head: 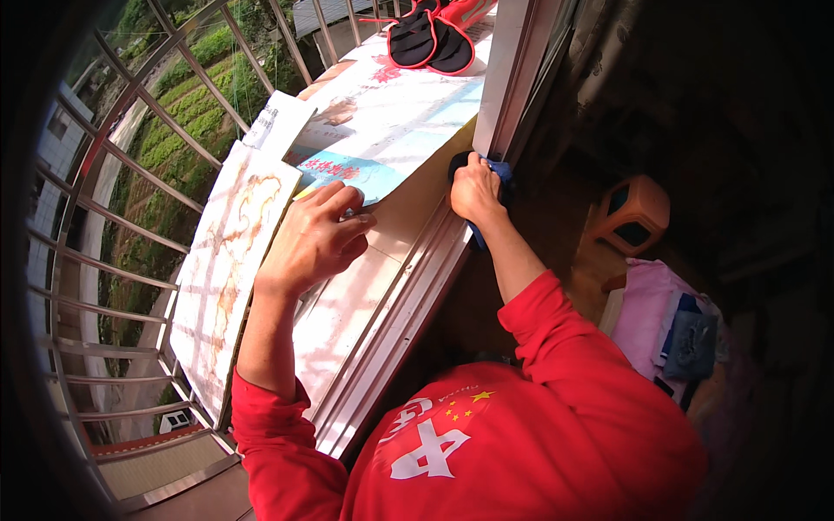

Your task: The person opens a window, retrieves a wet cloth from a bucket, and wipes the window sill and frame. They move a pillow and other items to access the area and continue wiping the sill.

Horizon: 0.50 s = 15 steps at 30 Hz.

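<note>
A dark blue cloth (502, 174) is bunched under my right hand (477, 187), which presses it on the window frame where the upright meets the sill track (397, 293). My left hand (319, 236) is loosely curled above the tiled sill (371, 267), close to the edge of a blue printed sheet (352, 174). Whether its fingers hold anything cannot be told. Left of that hand a stained white board (228, 260) lies along the window bars, with a smaller white sheet (277, 124) beyond it.
Black shoes or slippers with red edging (430, 42) lie at the sill's far end. Metal bars (176, 127) enclose the outer side. Inside the room stand an orange plastic stool (632, 215) and a pile of folded cloths (658, 312).
</note>
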{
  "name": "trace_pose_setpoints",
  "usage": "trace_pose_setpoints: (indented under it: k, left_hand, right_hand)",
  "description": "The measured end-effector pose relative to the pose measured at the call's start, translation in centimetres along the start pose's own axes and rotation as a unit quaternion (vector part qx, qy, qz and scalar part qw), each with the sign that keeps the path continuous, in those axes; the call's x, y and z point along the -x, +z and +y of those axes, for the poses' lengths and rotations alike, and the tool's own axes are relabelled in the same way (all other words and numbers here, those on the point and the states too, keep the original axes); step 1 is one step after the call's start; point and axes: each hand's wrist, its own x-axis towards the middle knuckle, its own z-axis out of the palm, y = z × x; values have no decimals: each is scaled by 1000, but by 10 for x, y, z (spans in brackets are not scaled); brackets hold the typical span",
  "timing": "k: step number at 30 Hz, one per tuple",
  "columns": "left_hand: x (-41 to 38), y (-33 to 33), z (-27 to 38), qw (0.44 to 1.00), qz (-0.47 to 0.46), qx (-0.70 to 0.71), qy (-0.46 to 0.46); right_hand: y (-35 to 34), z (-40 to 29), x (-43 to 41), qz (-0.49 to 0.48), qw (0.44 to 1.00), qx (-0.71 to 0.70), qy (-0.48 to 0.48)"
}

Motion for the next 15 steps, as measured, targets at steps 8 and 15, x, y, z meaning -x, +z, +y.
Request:
trace_pose_setpoints:
  k: [8, 15]
  left_hand:
    - [5, 3, -6, 1000, 13, 13, 6]
    - [9, -3, -5, 1000, 3, 3, 11]
  right_hand:
    - [-22, -50, 110, -87, 945, -207, -240]
    - [-60, -22, 110, -88, 606, -784, 102]
